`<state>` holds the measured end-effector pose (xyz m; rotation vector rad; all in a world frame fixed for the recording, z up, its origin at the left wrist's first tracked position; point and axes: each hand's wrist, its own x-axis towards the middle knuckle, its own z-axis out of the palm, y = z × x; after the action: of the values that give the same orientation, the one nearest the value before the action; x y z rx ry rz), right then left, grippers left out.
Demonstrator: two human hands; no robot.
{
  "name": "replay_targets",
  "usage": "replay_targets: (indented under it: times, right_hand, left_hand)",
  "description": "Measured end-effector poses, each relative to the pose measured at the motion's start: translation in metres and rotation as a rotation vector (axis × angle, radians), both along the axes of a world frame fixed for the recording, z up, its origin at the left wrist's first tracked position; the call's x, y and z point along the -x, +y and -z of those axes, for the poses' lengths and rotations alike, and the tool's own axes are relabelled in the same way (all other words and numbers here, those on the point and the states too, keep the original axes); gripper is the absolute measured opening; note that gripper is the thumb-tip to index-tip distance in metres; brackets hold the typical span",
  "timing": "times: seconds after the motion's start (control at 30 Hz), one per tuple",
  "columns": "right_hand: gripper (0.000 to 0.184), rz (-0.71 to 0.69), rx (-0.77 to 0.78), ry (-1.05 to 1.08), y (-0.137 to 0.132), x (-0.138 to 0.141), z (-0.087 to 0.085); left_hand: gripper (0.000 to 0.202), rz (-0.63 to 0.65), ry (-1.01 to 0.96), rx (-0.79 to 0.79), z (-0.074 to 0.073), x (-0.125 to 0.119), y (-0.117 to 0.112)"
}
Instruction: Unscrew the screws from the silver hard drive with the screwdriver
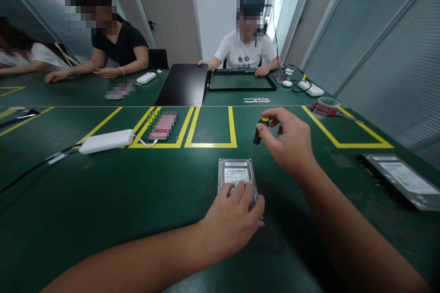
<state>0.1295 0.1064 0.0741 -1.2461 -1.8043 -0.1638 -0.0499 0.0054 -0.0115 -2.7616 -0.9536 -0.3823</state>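
A silver hard drive (236, 172) with a white label lies flat on the green table (137, 192) in front of me. My left hand (233, 219) rests on its near end, fingers curled and pressing it down. My right hand (290, 144) is closed around a small screwdriver (257, 132) with a black and yellow handle. The screwdriver stands nearly upright, its thin tip touching the drive's far right corner.
A white power adapter (106, 141) with a cable lies at the left, near yellow floor-tape boxes (210, 145). Another flat device (400, 178) sits at the right. Three other people sit across the table, one beside a black panel (184, 84) and frame (240, 81).
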Motion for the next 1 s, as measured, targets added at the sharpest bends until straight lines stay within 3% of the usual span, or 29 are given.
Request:
replay_targets:
  times: [0.53,0.73,1.0]
  right_hand:
    - [0.028,-0.003,0.082,0.038,-0.0014,0.0003,0.0004]
    - [0.022,-0.054,-0.005,0.006,-0.0005,0.002,0.0008]
    - [0.022,-0.05,0.015,0.019,-0.0016,0.0009,-0.0004]
  left_hand:
    - [0.051,-0.001,0.019,0.019,-0.0003,0.0003,0.0001]
    - [0.051,0.005,0.012,0.012,-0.0002,0.0007,-0.0001]
    - [0.05,0.0,0.006,0.017,-0.0008,0.0003,-0.0002]
